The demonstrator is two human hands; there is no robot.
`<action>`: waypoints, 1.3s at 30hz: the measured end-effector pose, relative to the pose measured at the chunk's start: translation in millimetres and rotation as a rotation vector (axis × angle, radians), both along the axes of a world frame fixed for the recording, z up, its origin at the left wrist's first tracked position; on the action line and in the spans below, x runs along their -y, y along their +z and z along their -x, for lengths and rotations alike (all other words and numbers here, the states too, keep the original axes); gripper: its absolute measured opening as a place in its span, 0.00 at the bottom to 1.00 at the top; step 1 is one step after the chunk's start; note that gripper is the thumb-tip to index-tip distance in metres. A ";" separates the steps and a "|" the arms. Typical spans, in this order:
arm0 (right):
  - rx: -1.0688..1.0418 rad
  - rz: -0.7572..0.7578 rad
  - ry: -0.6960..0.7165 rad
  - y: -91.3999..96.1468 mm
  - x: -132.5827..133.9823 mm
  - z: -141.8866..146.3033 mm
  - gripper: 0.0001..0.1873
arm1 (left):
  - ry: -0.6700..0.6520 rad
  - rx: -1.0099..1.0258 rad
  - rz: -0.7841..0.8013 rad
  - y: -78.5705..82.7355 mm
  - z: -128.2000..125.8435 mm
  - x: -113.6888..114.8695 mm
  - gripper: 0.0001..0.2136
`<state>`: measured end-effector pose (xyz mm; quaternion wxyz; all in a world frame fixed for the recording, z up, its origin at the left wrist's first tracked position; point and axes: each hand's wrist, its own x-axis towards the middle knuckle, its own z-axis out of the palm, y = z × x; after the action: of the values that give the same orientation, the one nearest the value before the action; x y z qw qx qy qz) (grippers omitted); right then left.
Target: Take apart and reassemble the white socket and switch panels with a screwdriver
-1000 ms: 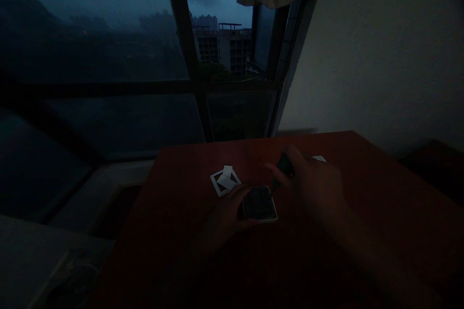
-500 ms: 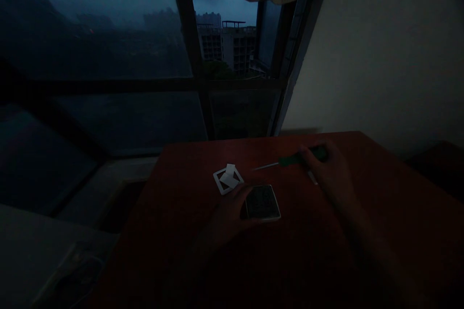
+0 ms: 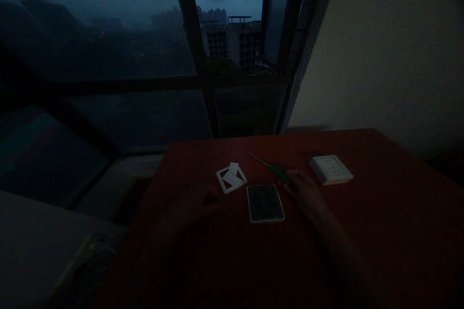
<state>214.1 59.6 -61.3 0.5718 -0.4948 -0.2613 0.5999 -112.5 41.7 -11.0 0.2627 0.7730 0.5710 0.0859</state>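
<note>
My right hand (image 3: 306, 193) is closed on the green handle of a screwdriver (image 3: 277, 173), whose thin metal shaft points away to the upper left, low over the table. Left of it lies a square, white-rimmed piece with a dark face (image 3: 266, 203), probably the back of a wall socket, and no hand touches it. My left hand (image 3: 203, 203) is in deep shadow to the left of that piece, holding nothing, with thumb and fingers apart in a loose curve. Just beyond, a white square frame (image 3: 222, 184) lies flat with small white plates (image 3: 232, 177) across it.
A white wall socket (image 3: 331, 169), apparently on a stack of similar ones, rests at the right of the reddish-brown table (image 3: 384, 188). Behind the table are a window (image 3: 250, 82) and a pale wall (image 3: 369, 58). The light is very dim.
My left hand has let go of the dark-faced square piece and drawn back left. My right hand has moved left and nearer with the screwdriver, uncovering the white socket.
</note>
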 end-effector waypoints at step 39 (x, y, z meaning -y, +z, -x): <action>-0.122 0.011 0.086 5.1 -1.6 12.1 0.13 | -0.046 0.310 -0.282 -5.9 -85.6 12.8 0.07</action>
<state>202.1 61.2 -56.2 0.5574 -0.4489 -0.2438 0.6545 -26.9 28.9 -16.9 0.2388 0.7925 0.4881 0.2769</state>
